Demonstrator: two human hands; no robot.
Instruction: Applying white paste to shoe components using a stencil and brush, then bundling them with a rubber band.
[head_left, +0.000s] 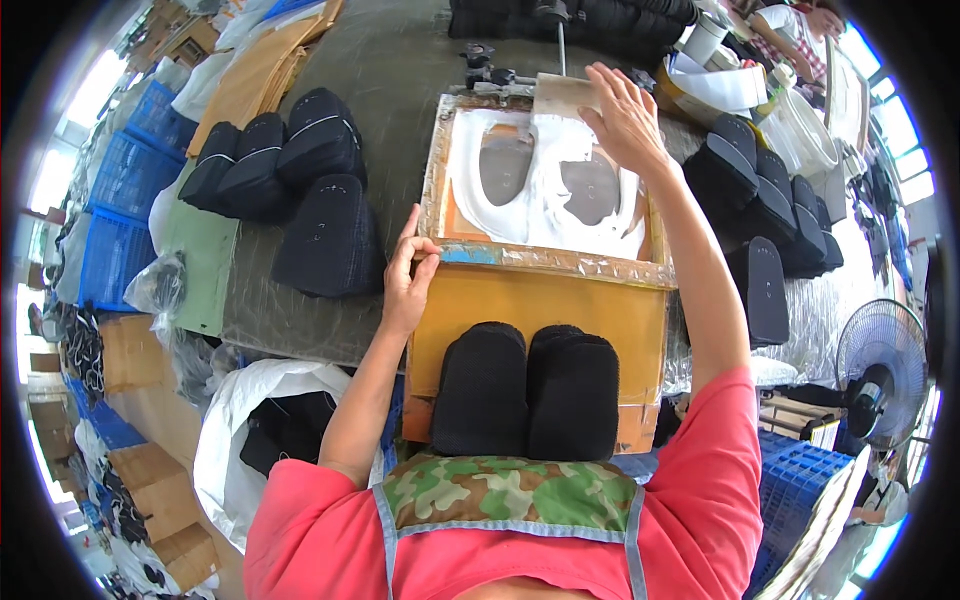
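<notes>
Dark table (400, 110); left hand (406, 283) touches frame (545, 259), right hand (630, 122) board (563, 97).

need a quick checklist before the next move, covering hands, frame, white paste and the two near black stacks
1. Left hand at the near-left corner of the frame: ok.
2. Right hand at the right end of the pale scraper: ok.
3. White paste covering the screen evenly: not ok, bare patches show.
4. Two near black stacks apart from the frame: ok.
5. Frame lying flush on the yellow board: cannot tell.
</notes>
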